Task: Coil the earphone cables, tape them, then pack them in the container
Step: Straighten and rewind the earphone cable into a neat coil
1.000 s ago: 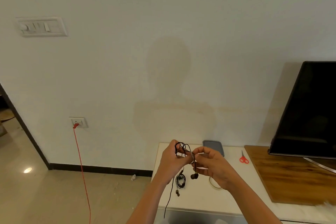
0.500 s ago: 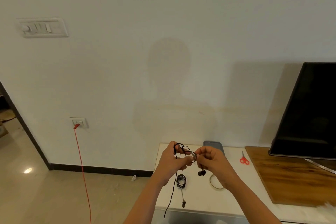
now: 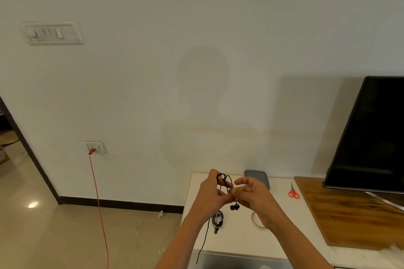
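Note:
My left hand (image 3: 211, 194) grips loops of a black earphone cable (image 3: 224, 180) above a white table (image 3: 238, 238). My right hand (image 3: 253, 196) pinches the same cable beside it, thumb and fingers curled, forefinger raised. Two earbuds (image 3: 235, 206) hang below my hands, and a loose cable end (image 3: 203, 244) trails down past the table's front edge. A second, coiled earphone (image 3: 217, 220) lies on the table under my left hand. A roll of clear tape (image 3: 255, 221) lies partly hidden under my right wrist. The grey container (image 3: 256, 178) sits by the wall behind my hands.
Red scissors (image 3: 293, 192) lie on the table to the right. A wooden board (image 3: 349, 214) carries a black television (image 3: 371, 137) at far right. A red cord (image 3: 98, 203) hangs from a wall socket (image 3: 95, 147) at left, down to the floor.
The hanging earbuds have been drawn up closer to my hands and the trailing cable end has shortened. My right hand has shifted slightly with its forefinger lifted.

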Available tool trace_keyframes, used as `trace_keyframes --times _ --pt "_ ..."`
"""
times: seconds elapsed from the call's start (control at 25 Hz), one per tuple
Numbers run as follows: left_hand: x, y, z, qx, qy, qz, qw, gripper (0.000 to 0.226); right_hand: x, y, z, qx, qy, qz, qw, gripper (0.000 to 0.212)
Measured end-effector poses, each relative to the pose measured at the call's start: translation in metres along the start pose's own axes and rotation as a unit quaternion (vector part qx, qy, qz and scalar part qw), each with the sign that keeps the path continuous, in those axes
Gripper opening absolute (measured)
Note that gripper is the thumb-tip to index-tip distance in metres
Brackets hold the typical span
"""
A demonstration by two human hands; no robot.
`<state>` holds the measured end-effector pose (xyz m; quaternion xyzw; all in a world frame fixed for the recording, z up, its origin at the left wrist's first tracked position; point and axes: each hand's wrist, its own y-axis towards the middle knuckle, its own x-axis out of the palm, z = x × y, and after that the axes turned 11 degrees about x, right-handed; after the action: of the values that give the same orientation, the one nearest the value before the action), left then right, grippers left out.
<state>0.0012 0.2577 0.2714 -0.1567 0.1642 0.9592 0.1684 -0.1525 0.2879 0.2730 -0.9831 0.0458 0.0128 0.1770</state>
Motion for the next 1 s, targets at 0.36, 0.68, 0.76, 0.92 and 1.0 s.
trace_keyframes --times 0.36,0.68,0.76,0.92,1.0 --pt "-0.002 -0.005 -0.003 -0.016 -0.001 -0.011 1.000 0.030 -0.003 -0.001 -0.006 0.110 0.212 -0.097 0.966 0.018" --pt "-0.014 -0.006 -0.007 -0.044 -0.033 -0.075 0.996 0.042 -0.016 -0.003 -0.012 -0.004 0.097 -0.039 0.994 0.014" --pt "-0.016 -0.006 -0.004 -0.056 -0.046 -0.106 0.992 0.045 -0.014 -0.002 -0.011 -0.011 0.109 -0.017 0.994 0.016" --pt "-0.015 -0.007 0.000 -0.052 -0.053 -0.143 0.987 0.045 -0.003 0.001 -0.009 0.024 0.172 -0.036 0.984 0.018" --pt "-0.013 -0.007 0.000 -0.044 -0.038 -0.143 0.988 0.045 0.001 0.002 -0.010 0.056 0.189 -0.056 0.979 0.018"
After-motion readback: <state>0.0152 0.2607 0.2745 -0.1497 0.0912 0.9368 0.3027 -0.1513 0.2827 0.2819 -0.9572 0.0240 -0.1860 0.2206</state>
